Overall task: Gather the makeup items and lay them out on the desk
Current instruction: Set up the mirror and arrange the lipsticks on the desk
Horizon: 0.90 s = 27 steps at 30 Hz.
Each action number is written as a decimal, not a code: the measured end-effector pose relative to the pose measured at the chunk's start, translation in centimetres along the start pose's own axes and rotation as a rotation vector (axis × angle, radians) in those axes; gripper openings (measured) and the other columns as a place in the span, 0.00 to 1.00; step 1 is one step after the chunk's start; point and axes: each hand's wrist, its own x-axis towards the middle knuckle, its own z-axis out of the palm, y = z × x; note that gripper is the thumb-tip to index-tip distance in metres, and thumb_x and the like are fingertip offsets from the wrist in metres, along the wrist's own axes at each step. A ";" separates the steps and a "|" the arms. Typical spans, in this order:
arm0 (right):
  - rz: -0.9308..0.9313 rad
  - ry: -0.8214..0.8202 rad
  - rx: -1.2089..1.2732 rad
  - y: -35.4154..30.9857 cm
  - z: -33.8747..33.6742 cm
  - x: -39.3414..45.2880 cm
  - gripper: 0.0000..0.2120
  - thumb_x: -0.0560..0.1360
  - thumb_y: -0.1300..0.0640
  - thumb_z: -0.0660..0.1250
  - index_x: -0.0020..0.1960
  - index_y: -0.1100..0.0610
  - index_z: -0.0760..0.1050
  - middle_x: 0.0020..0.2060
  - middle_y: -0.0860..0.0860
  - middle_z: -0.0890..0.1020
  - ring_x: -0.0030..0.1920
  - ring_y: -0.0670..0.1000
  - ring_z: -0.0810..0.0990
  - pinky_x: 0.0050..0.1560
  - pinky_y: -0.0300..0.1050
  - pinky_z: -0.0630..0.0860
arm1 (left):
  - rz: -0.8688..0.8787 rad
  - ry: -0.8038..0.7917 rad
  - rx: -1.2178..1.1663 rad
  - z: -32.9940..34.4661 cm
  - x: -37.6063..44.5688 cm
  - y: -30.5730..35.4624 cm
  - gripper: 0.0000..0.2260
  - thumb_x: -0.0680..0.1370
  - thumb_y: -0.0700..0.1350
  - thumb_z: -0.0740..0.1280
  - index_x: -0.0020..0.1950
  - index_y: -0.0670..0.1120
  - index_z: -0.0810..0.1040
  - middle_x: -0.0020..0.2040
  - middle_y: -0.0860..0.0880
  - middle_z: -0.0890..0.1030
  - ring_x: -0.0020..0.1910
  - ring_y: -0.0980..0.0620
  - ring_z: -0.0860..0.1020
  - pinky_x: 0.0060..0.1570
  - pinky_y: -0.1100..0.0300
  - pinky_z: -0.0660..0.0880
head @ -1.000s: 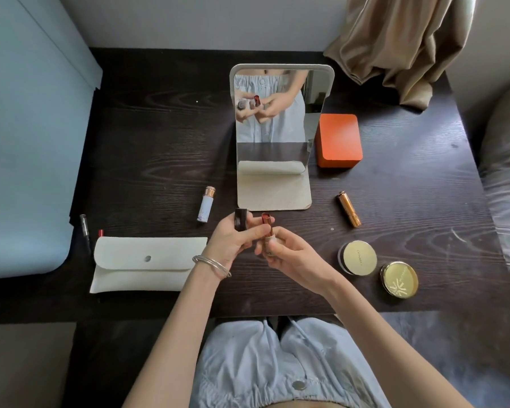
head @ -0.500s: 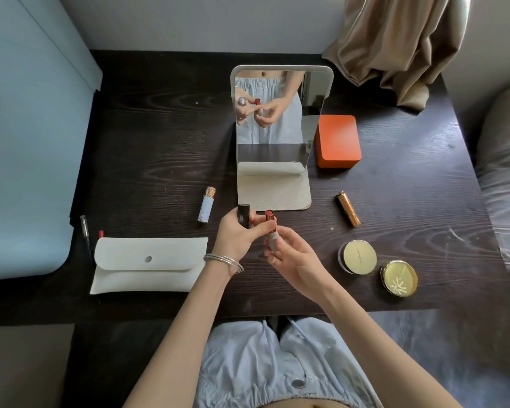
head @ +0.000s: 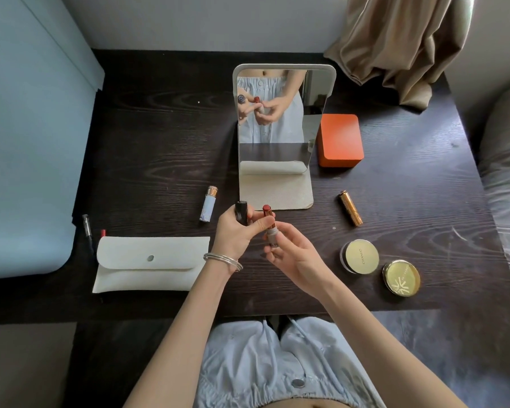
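Note:
My right hand (head: pixel 295 256) holds the base of an open lipstick (head: pixel 270 226), its red tip up, above the dark desk (head: pixel 159 160). My left hand (head: pixel 237 234) grips the black lipstick cap (head: pixel 242 212) and touches the lipstick with thumb and forefinger. On the desk lie a pale blue lipstick tube (head: pixel 208 207), a gold lipstick tube (head: pixel 351 207), a gold-lidded jar (head: pixel 359 256), a gold compact (head: pixel 401 277) and a white pouch (head: pixel 150 263). A pencil (head: pixel 86 229) and a red-tipped item (head: pixel 102 233) lie left of the pouch.
A standing mirror (head: pixel 283 119) is at the desk's middle, with an orange box (head: pixel 339 140) to its right. A beige curtain (head: pixel 401 45) hangs over the back right corner. A blue surface (head: pixel 27 142) borders the left; bedding (head: pixel 507 178) lies right.
Both hands have risen slightly with the lipstick. The red bullet stands further out of the tube than before. The left hand still holds the cap.

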 end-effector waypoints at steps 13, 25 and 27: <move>-0.039 0.037 -0.350 0.0 0.6 1.2 0.12 0.68 0.50 0.72 0.52 0.48 0.80 0.49 0.47 0.84 0.53 0.49 0.82 0.51 0.40 0.77 | 0.011 0.128 0.095 -0.8 0.4 -0.4 0.13 0.68 0.41 0.75 0.35 0.46 0.71 0.38 0.50 0.81 0.40 0.56 0.81 0.35 0.74 0.74; -0.181 0.325 -0.733 -1.7 1.4 6.4 0.09 0.71 0.57 0.73 0.50 0.53 0.78 0.43 0.47 0.82 0.45 0.45 0.79 0.50 0.37 0.73 | -0.123 0.497 0.831 -5.7 6.4 -3.3 0.25 0.68 0.51 0.76 0.58 0.40 0.73 0.57 0.44 0.75 0.51 0.44 0.77 0.39 0.57 0.69; -0.167 0.358 -0.815 -1.8 1.9 7.7 0.12 0.71 0.57 0.73 0.53 0.56 0.78 0.45 0.50 0.82 0.45 0.47 0.80 0.48 0.37 0.74 | -0.200 0.456 0.884 -5.9 7.8 -3.7 0.26 0.67 0.53 0.76 0.58 0.41 0.72 0.57 0.44 0.75 0.51 0.43 0.78 0.39 0.55 0.69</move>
